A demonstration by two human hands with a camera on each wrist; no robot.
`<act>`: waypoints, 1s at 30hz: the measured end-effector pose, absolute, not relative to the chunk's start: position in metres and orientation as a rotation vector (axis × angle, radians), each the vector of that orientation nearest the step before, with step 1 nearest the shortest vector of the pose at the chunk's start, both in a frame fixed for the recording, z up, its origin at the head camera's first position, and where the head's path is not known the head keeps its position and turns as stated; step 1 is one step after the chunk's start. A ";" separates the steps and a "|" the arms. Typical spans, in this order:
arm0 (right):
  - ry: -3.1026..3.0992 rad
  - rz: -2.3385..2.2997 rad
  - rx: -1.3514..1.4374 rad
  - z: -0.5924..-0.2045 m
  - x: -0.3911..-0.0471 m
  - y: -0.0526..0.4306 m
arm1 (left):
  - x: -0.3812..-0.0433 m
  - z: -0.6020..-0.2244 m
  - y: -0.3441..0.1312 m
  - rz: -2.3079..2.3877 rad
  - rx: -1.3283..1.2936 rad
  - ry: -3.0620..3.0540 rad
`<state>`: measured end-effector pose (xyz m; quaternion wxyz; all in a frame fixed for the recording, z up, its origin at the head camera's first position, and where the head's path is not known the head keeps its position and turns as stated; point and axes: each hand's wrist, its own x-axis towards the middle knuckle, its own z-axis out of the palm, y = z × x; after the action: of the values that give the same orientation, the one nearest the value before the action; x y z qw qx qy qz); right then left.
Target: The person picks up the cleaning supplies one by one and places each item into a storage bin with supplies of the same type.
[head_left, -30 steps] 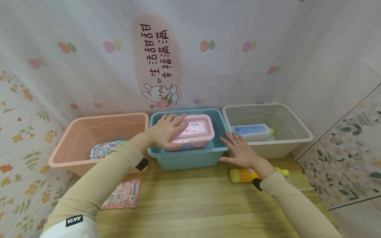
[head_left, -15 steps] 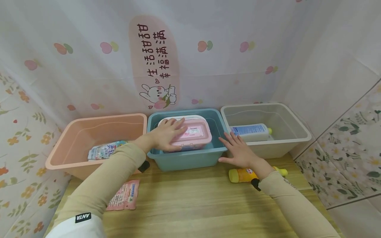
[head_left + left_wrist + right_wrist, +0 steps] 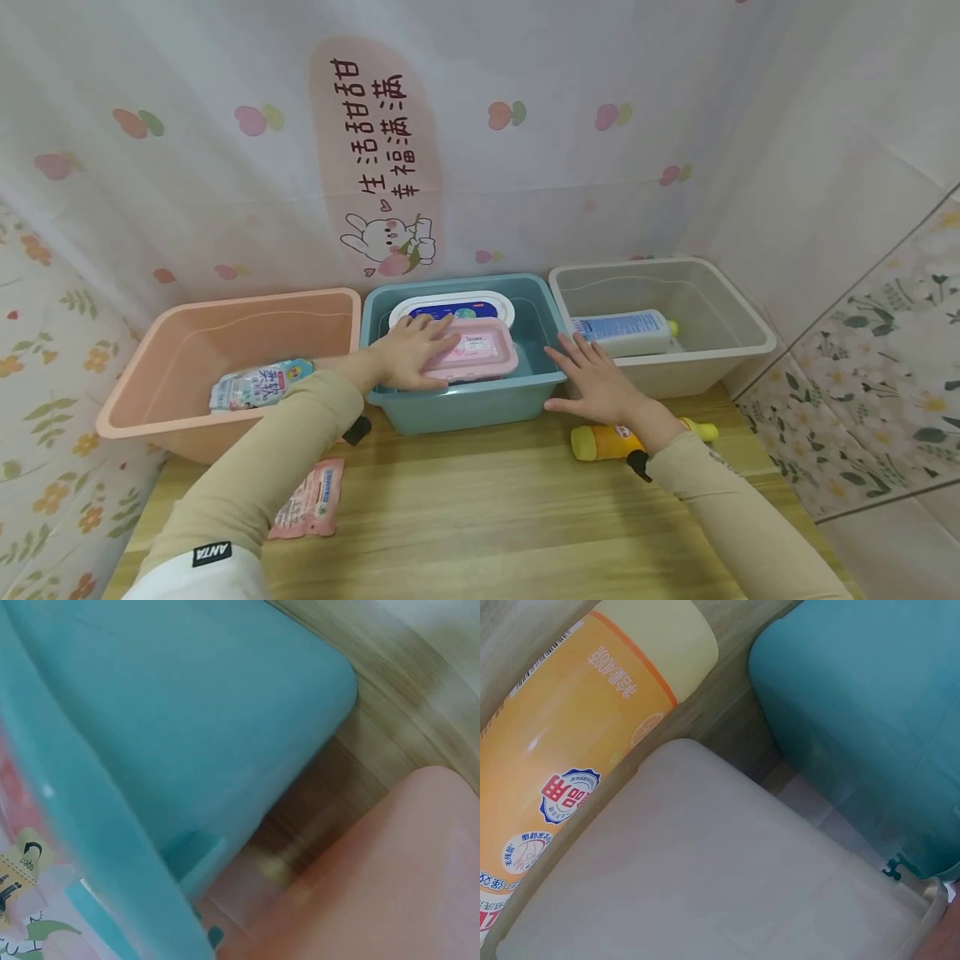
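In the head view my left hand (image 3: 408,352) rests on the left part of a pink lidded box (image 3: 477,350), fingers spread over its lid. That box sits low in the front of the blue bin (image 3: 465,411); behind it lies a white-rimmed package with a dark blue top (image 3: 465,308). A printed side of the pink box (image 3: 15,802) shows past the bin rim in the left wrist view. My right hand (image 3: 603,385) has its fingers spread at the blue bin's right rim, next to the grey-white bin (image 3: 697,362), and grips nothing.
A peach bin (image 3: 225,302) on the left holds a blue-and-white packet (image 3: 258,386). A white bottle (image 3: 626,332) lies in the grey-white bin. On the wooden table (image 3: 480,517) are a pink packet (image 3: 311,500) and a yellow-orange bottle (image 3: 577,750) below my right forearm.
The pink box has sunk lower and nearer in the blue bin with my left hand on it, uncovering the package behind. My right hand has stayed at the rim. The head view has shifted slightly.
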<state>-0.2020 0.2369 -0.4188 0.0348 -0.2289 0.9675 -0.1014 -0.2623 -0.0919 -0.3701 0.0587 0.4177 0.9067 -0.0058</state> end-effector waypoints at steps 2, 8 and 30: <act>2.970 -0.312 -0.701 -0.418 -0.202 0.236 | -0.263 -0.372 -0.092 -0.037 1.263 2.737; 2.977 -0.302 -0.704 -0.416 -0.202 0.233 | -0.263 -0.372 -0.093 -0.048 1.270 2.734; 2.986 -0.319 -0.690 -0.420 -0.202 0.235 | -0.268 -0.388 -0.101 -0.012 1.059 2.624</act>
<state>-0.2020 0.2351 -0.4199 0.0300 -0.2239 0.9686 -0.1035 -0.2677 -0.1013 -0.3877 0.1551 0.3697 0.9161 -0.0042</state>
